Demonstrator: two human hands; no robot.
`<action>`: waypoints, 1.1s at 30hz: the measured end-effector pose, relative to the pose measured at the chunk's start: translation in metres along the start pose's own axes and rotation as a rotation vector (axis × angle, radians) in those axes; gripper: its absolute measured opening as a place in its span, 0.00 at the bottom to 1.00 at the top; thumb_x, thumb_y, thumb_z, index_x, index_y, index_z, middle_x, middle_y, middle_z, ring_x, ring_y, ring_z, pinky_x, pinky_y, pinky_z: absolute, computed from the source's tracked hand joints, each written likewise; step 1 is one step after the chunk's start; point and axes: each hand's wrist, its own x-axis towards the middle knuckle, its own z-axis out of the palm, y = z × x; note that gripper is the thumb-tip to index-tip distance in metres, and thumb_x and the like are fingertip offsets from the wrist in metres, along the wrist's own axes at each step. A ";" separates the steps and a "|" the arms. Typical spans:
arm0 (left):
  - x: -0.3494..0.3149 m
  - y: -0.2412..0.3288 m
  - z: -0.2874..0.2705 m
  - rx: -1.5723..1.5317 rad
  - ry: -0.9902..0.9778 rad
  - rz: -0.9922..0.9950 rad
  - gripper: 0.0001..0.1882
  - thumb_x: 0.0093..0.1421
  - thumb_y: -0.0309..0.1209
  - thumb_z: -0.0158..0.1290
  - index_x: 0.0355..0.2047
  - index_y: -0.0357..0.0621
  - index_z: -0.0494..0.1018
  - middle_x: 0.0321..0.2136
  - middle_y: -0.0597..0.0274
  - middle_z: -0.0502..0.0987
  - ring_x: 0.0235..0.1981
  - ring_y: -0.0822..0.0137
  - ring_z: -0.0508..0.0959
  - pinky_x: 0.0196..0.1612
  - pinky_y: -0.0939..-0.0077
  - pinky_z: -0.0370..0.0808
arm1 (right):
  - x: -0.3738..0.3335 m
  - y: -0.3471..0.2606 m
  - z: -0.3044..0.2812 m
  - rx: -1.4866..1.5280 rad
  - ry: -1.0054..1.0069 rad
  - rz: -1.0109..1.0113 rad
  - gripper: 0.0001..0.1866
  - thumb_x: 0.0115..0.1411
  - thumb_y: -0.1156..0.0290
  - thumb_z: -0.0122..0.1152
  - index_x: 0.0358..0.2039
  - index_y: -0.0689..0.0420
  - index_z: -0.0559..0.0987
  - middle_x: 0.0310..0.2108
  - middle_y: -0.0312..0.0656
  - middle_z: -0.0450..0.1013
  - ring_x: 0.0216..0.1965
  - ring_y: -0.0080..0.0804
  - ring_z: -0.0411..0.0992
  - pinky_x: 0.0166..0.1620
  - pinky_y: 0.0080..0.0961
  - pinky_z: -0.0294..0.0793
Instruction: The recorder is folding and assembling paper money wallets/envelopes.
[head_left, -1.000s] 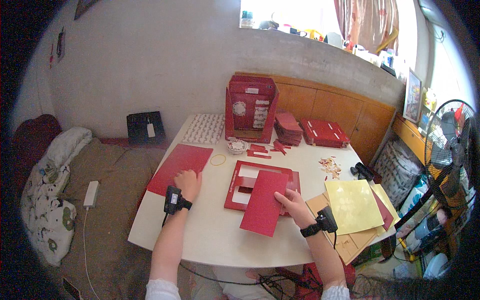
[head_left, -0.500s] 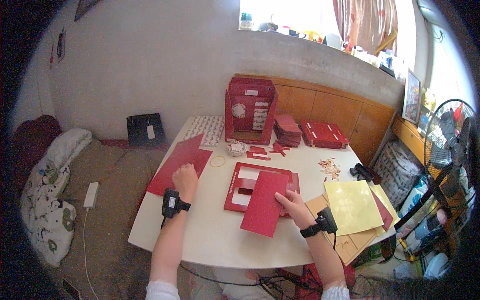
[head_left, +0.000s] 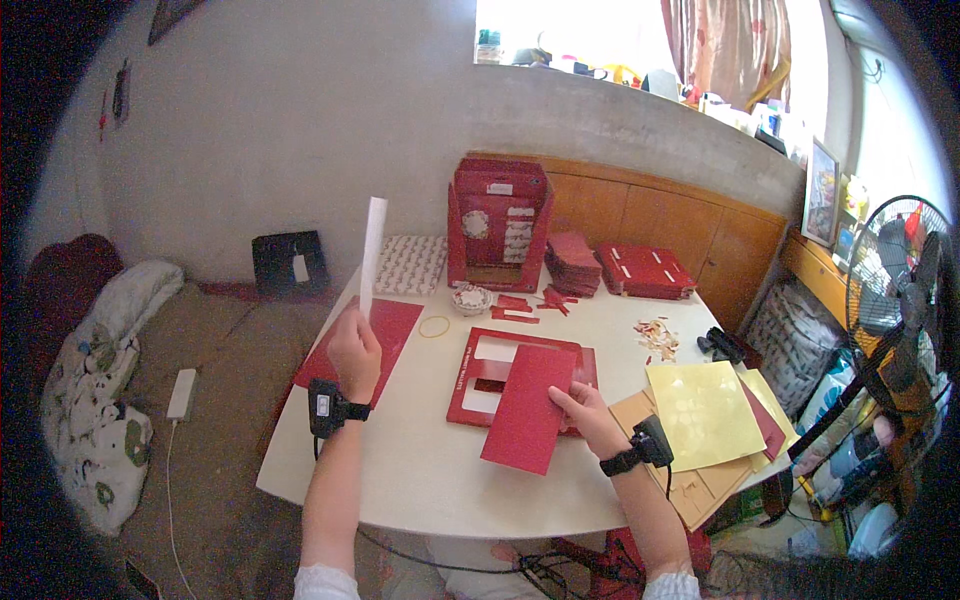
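Left hand: fingers curled tight on the left hand (head_left: 356,352), grasping the lower end of a pale piece (head_left: 373,250), which stands near upright above the left edge of the table (head_left: 430,490)
Right hand: the right hand (head_left: 595,418) pinches a red panel (head_left: 530,410) by its right side, thumb on top
Red panel place: mid-table, tilted toward the front edge, over part of a red frame (head_left: 464,375)
Left-edge stock: red sheet (head_left: 402,325) lying along the table's left edge, behind the left hand
Step, as judged: picking out a single piece on the left, the panel held ready on the right
Next move, as judged: calls for turning the pale piece flat, with a light grip so that it does not bend
Pale piece: almost edge-on, so face and true width unclear; perhaps white-backed card
Fingers: right ones mostly hidden under the panel; left fingertips hard to make out
Red frame: inner part partly covered by the panel; whether the two touch, cannot tell
Red sheet count: one or several, cannot tell
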 end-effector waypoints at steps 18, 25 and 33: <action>-0.027 0.040 0.017 -1.003 -0.391 -0.673 0.11 0.63 0.32 0.37 0.39 0.39 0.66 0.32 0.66 0.73 0.32 0.79 0.71 0.37 0.84 0.69 | 0.025 0.018 -0.033 0.043 0.255 -0.040 0.17 0.54 0.63 0.57 0.39 0.60 0.68 0.22 0.33 0.65 0.13 0.18 0.62 0.14 0.13 0.57; -0.039 0.055 0.017 -1.088 -0.552 -0.752 0.11 0.62 0.30 0.38 0.42 0.39 0.64 0.34 0.62 0.73 0.31 0.79 0.72 0.35 0.85 0.69 | 0.025 0.014 -0.040 -0.118 0.551 -0.277 0.26 0.56 0.63 0.54 0.51 0.64 0.62 0.35 0.40 0.68 0.30 0.22 0.68 0.28 0.16 0.69; -0.051 0.073 0.012 -1.277 -0.952 -0.854 0.10 0.60 0.28 0.38 0.41 0.39 0.64 0.28 0.65 0.73 0.28 0.79 0.73 0.30 0.84 0.71 | 0.009 0.003 -0.024 0.181 0.083 -0.267 0.21 0.57 0.71 0.50 0.51 0.61 0.61 0.44 0.41 0.66 0.45 0.27 0.65 0.47 0.27 0.66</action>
